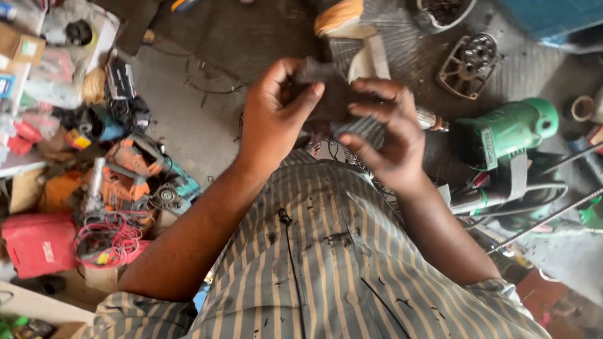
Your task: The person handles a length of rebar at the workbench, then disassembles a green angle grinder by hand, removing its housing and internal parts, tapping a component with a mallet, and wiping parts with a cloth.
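Observation:
My left hand [273, 116] and my right hand [389, 132] are raised together in front of my striped shirt. Between them sits a dark rag [333, 94], pinched by the left fingers at its upper left. My right hand wraps around a grey ribbed motor armature [367, 130] partly covered by the rag; its metal shaft end with copper winding [433, 120] sticks out to the right. Most of the armature is hidden by fingers and cloth.
A green power tool body [509, 129] lies right of my hands. Orange tools [129, 176], red wire coils [110, 242] and a red case [38, 242] crowd the left. A round metal housing [468, 66] rests on the dark mat at the top right.

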